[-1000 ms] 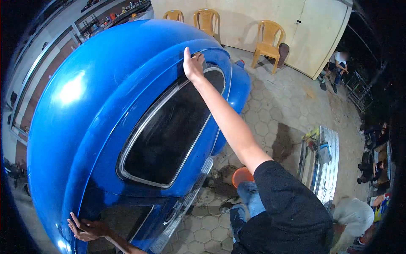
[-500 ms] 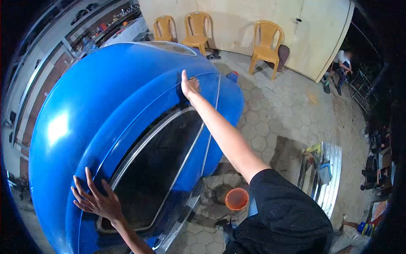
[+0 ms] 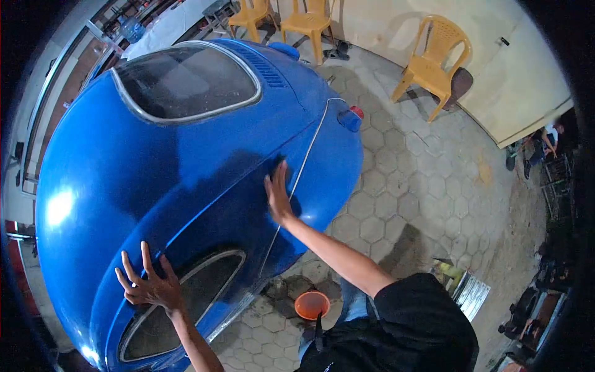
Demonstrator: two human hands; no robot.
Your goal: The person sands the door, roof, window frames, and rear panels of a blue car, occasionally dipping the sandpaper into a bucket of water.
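Note:
A shiny blue rounded car [image 3: 217,142] fills the left and middle of the head view. My left hand [image 3: 152,288] is spread open at the edge of its roof, just above the side window [image 3: 180,307]. Farther toward the rear, my right hand [image 3: 280,198] lies open with fingers extended over the blue body, close to the pale trim line of the rear fender. Whether either palm presses on the paint is hard to see. The rear window [image 3: 189,80] has a silver frame, and a red tail light [image 3: 356,112] sits on the fender.
An orange bucket [image 3: 312,305] stands on the hexagonal paving [image 3: 378,204] beside my legs. Yellow plastic chairs [image 3: 437,62] line the wall at the back. To the right are a ridged metal piece [image 3: 472,297] and a seated person [image 3: 545,146]. A water jug [image 3: 131,29] is at upper left.
My view has shifted toward the car's rear, bringing the whole rear window in. My right hand has moved down and back along the body to the fender; my left hand remains near the roof edge.

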